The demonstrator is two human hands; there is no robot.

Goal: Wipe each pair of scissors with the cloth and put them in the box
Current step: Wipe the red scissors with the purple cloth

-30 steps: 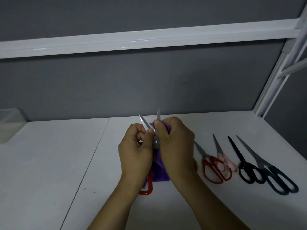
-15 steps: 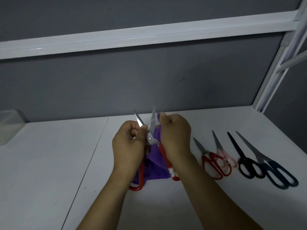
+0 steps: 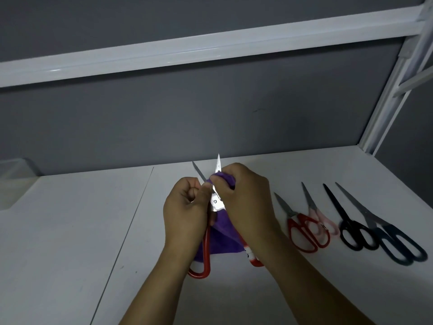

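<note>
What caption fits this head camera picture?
Left hand holds open red scissors; right hand pinches purple cloth round one blade.

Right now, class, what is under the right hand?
The purple cloth, pinched by the right hand around one blade of the open red-handled scissors. The wrapped stretch of blade is hidden.

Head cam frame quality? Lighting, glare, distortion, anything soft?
Head view: dim, muted colours; small glare streak on the white shelf rail near its left end; wide-angle lens bows that rail and tilts the right post; translucent box at the left edge looks washed out, soft; blades of the held red-handled scissors glint.
</note>
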